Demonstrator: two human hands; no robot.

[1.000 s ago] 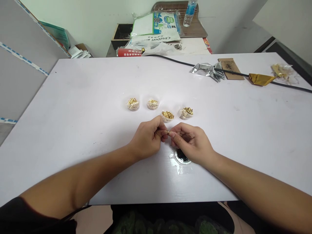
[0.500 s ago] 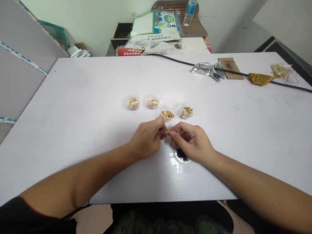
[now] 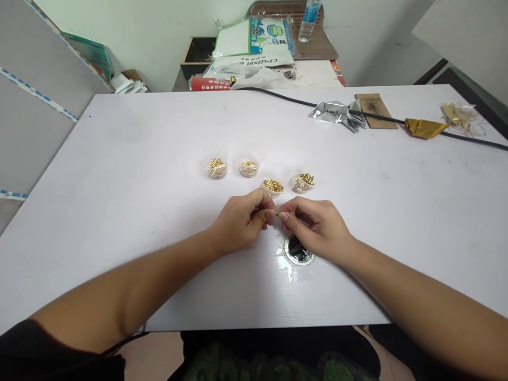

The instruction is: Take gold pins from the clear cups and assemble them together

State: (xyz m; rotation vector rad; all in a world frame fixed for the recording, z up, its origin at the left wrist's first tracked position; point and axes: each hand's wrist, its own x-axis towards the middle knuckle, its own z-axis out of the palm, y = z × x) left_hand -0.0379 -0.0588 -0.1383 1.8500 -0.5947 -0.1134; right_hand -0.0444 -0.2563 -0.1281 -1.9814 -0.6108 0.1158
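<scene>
Between my two hands is a small brass-coloured pin [image 3: 277,213], pinched at both ends by fingertips. My left hand [image 3: 244,222] is closed, thumb and forefinger on its left end. From the other side, my right hand [image 3: 317,225] grips the right end between thumb and forefinger. Most of the pin is hidden by the fingers. Just beyond my hands stands a clear cup of short brass pieces [image 3: 273,187], with a second cup [image 3: 303,183] to its right. Farther left are two more cups, one of longer pins [image 3: 216,168] and one of small pieces [image 3: 248,169].
A round black disc with a silver rim [image 3: 299,250] sits in the table, clear tape around it, partly below my right hand. A black cable [image 3: 286,97] crosses the back, past silver foil [image 3: 337,112], cardboard [image 3: 377,110] and gold foil [image 3: 425,128]. A water bottle [image 3: 309,22] stands behind.
Both hands have shifted slightly right, still pinching the pin. My left thumb now lies more extended toward it, and more of the black disc shows.
</scene>
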